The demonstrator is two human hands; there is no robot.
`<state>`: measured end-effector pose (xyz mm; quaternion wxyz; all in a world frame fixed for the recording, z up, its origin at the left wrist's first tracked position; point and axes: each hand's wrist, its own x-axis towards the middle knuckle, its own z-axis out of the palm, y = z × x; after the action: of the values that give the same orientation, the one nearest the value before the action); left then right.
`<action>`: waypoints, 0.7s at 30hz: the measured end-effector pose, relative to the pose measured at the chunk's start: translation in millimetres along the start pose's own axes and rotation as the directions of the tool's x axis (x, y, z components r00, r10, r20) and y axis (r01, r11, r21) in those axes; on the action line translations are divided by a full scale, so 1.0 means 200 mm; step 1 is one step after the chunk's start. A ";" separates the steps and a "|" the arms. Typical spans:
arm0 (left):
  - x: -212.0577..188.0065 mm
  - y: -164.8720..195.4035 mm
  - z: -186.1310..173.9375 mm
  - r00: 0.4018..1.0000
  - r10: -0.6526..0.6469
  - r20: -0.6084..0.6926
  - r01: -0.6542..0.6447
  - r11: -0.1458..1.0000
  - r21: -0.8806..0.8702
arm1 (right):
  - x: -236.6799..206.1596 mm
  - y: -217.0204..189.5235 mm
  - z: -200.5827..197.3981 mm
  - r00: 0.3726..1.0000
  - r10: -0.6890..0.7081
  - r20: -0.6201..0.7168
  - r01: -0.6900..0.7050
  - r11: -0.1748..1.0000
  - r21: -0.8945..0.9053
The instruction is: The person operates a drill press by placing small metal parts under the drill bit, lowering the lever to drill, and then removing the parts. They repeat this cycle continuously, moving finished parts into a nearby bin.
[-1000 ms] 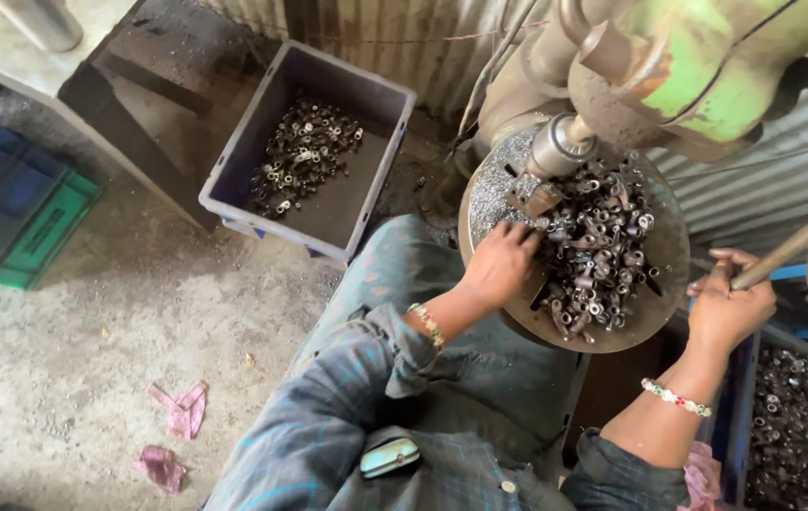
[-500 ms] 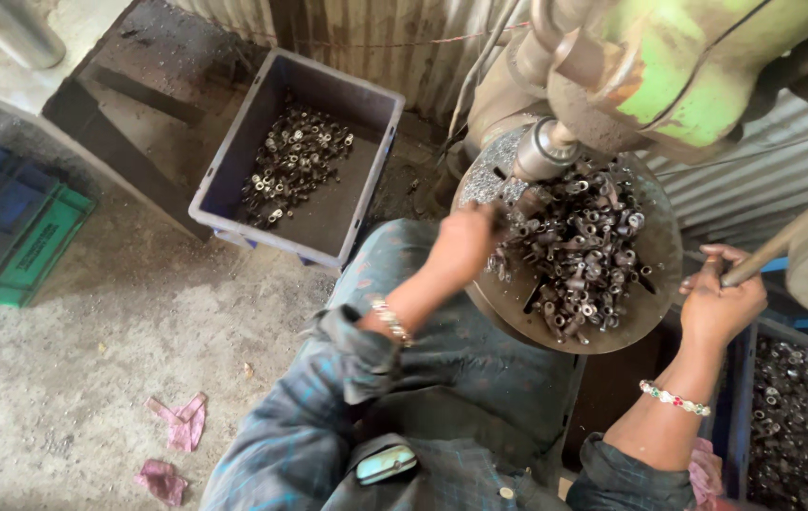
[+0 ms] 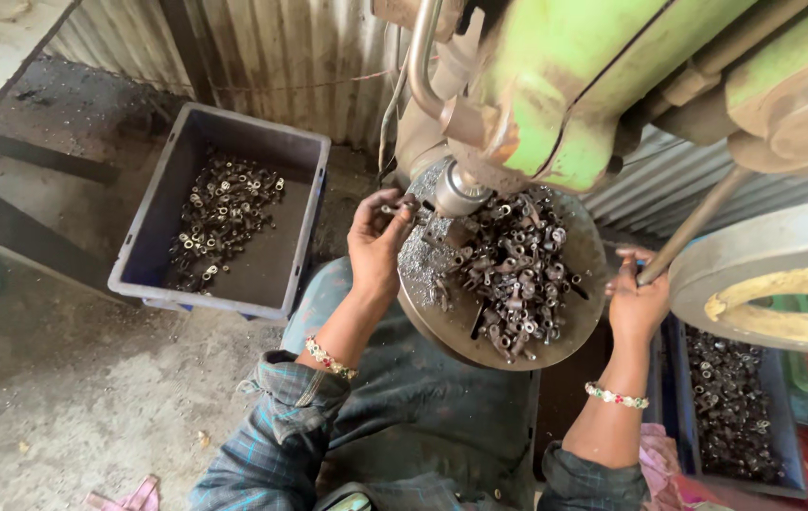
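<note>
My left hand (image 3: pixel 377 241) pinches a small metal part (image 3: pixel 396 208) at the left edge of the round metal table (image 3: pixel 442 326) of a green drilling machine (image 3: pixel 555 104), just left of the spindle (image 3: pixel 461 194). A heap of small metal parts (image 3: pixel 513 274) covers the round table. My right hand (image 3: pixel 638 298) grips the machine's slanted feed lever (image 3: pixel 692 227) at the table's right side. Both wrists wear beaded bracelets.
A grey plastic crate (image 3: pixel 153 213) holding several small metal rings sits on the floor to the left. Another crate of parts (image 3: pixel 735 397) stands low on the right under a large pulley wheel (image 3: pixel 782 279). Corrugated sheet wall (image 3: pixel 281 57) behind; my knees are below the table.
My left hand lifted off the heap of parts and moved left and up to the spindle, now pinching a small part. My right hand stays on the lever. The view has closed in.
</note>
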<state>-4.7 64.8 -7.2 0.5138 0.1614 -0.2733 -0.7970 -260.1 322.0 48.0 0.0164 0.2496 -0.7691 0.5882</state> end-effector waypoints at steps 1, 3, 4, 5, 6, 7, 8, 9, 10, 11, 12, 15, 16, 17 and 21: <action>0.00 0.01 0.01 1.000 0.004 0.003 -0.004 1.000 -0.029 | 0.00 0.00 0.00 1.000 0.008 0.000 -0.008 1.000 0.008; 0.00 0.01 0.02 1.000 -0.001 0.024 0.002 0.999 -0.050 | 0.00 0.00 0.00 1.000 -0.002 0.005 0.002 1.000 0.004; -0.01 0.02 0.02 0.999 -0.008 0.044 0.010 0.999 -0.042 | 0.00 0.00 0.00 1.000 -0.020 0.010 0.021 1.000 -0.007; 0.00 0.02 0.02 0.998 -0.016 0.063 0.018 0.999 -0.032 | 0.00 0.01 0.00 0.999 -0.038 0.016 0.038 0.999 -0.018; 0.00 0.02 0.02 0.997 -0.019 0.076 0.022 0.999 -0.030 | 0.00 0.01 0.00 1.000 -0.030 0.010 0.030 1.000 -0.003; 0.01 0.03 0.01 0.996 -0.023 0.089 0.026 0.999 -0.027 | 0.00 0.01 0.00 1.000 -0.020 0.004 0.020 1.000 0.013; 0.01 0.03 0.01 0.994 -0.029 0.101 0.031 0.999 -0.024 | 0.01 0.01 0.00 1.000 -0.009 -0.001 0.009 1.000 0.029; 0.02 0.04 0.00 0.984 0.034 0.172 -0.045 0.997 0.059 | 0.01 0.01 0.01 1.000 0.000 0.000 0.000 1.000 0.009; 0.04 0.05 -0.02 0.964 0.091 0.249 -0.127 0.983 0.135 | 0.01 0.01 0.01 1.000 0.008 0.000 -0.008 1.000 -0.010; 0.05 0.07 -0.03 0.934 0.138 0.330 -0.213 0.956 0.203 | 0.01 0.01 0.01 1.000 0.015 -0.002 -0.015 0.999 -0.029; 0.07 0.07 -0.04 0.939 0.099 0.331 -0.188 0.950 0.251 | 0.01 0.01 0.01 1.000 0.014 0.002 -0.014 1.000 -0.004; 0.12 0.06 -0.06 0.949 -0.018 0.316 -0.101 0.929 0.356 | 0.00 -0.01 0.01 1.000 0.007 -0.002 -0.007 1.000 -0.021; 0.13 0.06 -0.07 0.949 -0.047 0.311 -0.074 0.928 0.366 | 0.00 -0.01 0.01 1.000 -0.005 -0.013 0.004 0.997 -0.081; 0.15 0.05 -0.08 0.949 -0.076 0.306 -0.048 0.925 0.377 | 0.00 -0.02 0.01 1.000 -0.017 -0.024 0.013 0.990 -0.137; 0.19 0.00 -0.10 0.919 -0.213 0.332 0.154 0.968 0.196 | 0.07 -0.01 0.07 0.992 -0.119 -0.041 0.116 0.990 -0.077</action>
<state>-9.7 24.0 -22.4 0.3644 0.0842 -0.4093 -0.8323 -268.0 302.7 49.9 0.0780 0.2801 -0.7739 0.5626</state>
